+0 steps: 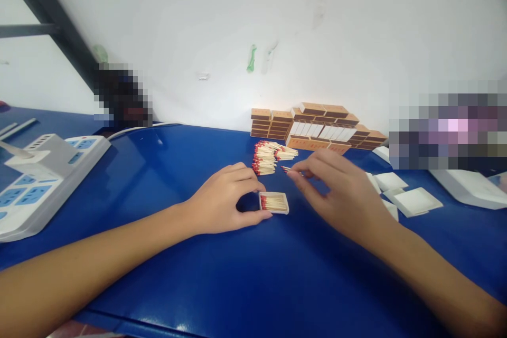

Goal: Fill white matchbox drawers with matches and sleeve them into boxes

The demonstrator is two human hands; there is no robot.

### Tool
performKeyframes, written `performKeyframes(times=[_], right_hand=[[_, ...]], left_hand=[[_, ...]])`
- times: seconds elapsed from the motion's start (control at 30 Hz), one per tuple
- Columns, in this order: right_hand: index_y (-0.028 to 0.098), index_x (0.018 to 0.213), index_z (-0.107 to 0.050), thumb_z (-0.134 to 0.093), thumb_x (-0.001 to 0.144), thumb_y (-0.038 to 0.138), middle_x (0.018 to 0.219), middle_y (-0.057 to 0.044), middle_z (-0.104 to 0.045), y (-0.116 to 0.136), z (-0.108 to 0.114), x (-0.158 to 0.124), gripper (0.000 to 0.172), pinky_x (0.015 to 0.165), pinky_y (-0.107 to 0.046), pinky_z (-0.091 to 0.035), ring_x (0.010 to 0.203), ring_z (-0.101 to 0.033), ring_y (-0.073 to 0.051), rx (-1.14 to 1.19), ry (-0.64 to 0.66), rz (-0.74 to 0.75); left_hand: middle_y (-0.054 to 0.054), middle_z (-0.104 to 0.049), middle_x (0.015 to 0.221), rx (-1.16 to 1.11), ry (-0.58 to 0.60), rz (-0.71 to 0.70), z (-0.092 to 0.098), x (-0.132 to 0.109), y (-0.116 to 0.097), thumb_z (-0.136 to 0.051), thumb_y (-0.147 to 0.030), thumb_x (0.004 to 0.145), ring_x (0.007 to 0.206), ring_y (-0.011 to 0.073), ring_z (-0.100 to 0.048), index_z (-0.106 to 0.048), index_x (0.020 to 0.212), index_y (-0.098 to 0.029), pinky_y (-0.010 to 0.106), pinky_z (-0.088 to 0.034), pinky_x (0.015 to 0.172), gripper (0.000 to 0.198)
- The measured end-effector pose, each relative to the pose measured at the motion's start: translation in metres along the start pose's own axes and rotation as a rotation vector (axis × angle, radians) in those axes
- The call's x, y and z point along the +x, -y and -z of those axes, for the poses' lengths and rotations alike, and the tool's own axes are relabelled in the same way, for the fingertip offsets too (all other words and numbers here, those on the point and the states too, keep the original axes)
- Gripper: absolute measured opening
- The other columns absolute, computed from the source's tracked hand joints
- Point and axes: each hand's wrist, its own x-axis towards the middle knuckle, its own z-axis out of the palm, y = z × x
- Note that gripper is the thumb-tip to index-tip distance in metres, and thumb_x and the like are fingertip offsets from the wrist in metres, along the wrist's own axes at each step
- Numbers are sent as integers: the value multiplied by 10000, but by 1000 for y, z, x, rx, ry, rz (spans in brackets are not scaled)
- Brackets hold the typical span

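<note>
A small white matchbox tray (274,203) holding red-tipped matches lies on the blue table (245,274). My left hand (227,198) curls round the tray's left end, thumb and forefinger pinching it. My right hand (336,190) hovers just right of the tray, its fingertips pinched on a few matches (288,169). Behind both hands lies a loose pile of matches (269,158) with red heads pointing left.
Stacked brown matchboxes (317,129) stand against the white wall. Empty white trays (407,198) lie to the right. A white power strip (43,177) sits at the left. Pixelated patches cover areas at back left and far right.
</note>
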Motion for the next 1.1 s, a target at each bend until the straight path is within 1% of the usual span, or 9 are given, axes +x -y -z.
performKeyframes(times=[0.1,0.27,0.37,0.47,0.6,0.7,0.8,0.93,1.1], right_hand=[[219,944,-649,-581,1034,246,843,-47,-648,-16,4,1,116,709,-359,-483,768,-619,-207,-113,-103,-9],[202,926,-651,-614,1013,231,790,-22,-612,-31,4,-1,99,672,-327,-452,735,-594,-184,-169,-139,-17],[194,917,-651,-621,1007,224,796,-25,-613,-31,4,-3,100,677,-324,-448,746,-594,-185,-174,-132,-20],[192,908,-651,-617,1008,228,819,-33,-630,-31,3,-4,111,692,-326,-453,761,-603,-189,-173,-113,-17],[191,907,-653,-611,1006,223,859,-49,-656,-34,2,-5,112,709,-330,-457,790,-623,-201,-178,-95,-9],[188,909,-661,-609,1006,229,865,-57,-657,-37,1,-7,117,717,-335,-461,801,-626,-210,-178,-78,-16],[191,899,-660,-599,1011,238,863,-60,-654,-36,-1,-8,137,713,-338,-460,794,-619,-212,-170,-54,-30],[203,876,-643,-578,1021,255,838,-52,-646,-34,-2,-8,168,693,-334,-448,758,-602,-203,-152,-9,-49],[210,867,-659,-560,1020,313,762,-27,-635,-44,3,-8,210,680,-323,-429,726,-605,-195,-155,32,-153]], left_hand=[[72,-703,990,12,5,23,0,0,-1,-768,-453,923,946,230,-632,-758,1082,-171,401,-525,900,325],[48,-664,885,20,-39,23,2,0,-5,-767,-452,920,831,200,-595,-763,1063,-171,363,-507,804,315],[30,-641,849,42,-58,59,4,1,-5,-764,-465,918,792,185,-583,-761,1060,-175,339,-487,764,322],[10,-622,812,47,5,74,5,1,-5,-769,-454,915,752,168,-579,-763,1051,-189,308,-462,709,297],[-2,-610,784,45,-34,86,6,0,-4,-775,-440,911,738,158,-575,-761,1060,-191,304,-451,708,291],[-13,-588,752,31,19,93,6,0,-5,-774,-448,908,700,148,-554,-766,1049,-194,290,-427,666,291],[-17,-585,742,17,-12,105,5,0,-5,-774,-452,902,692,146,-548,-767,1048,-199,289,-418,662,292],[-24,-572,724,11,60,128,5,0,-3,-780,-452,899,687,146,-549,-767,1055,-200,286,-411,655,296],[-16,-604,737,41,52,97,5,-2,-2,-755,-452,922,702,158,-575,-765,1090,-214,306,-429,694,292]])
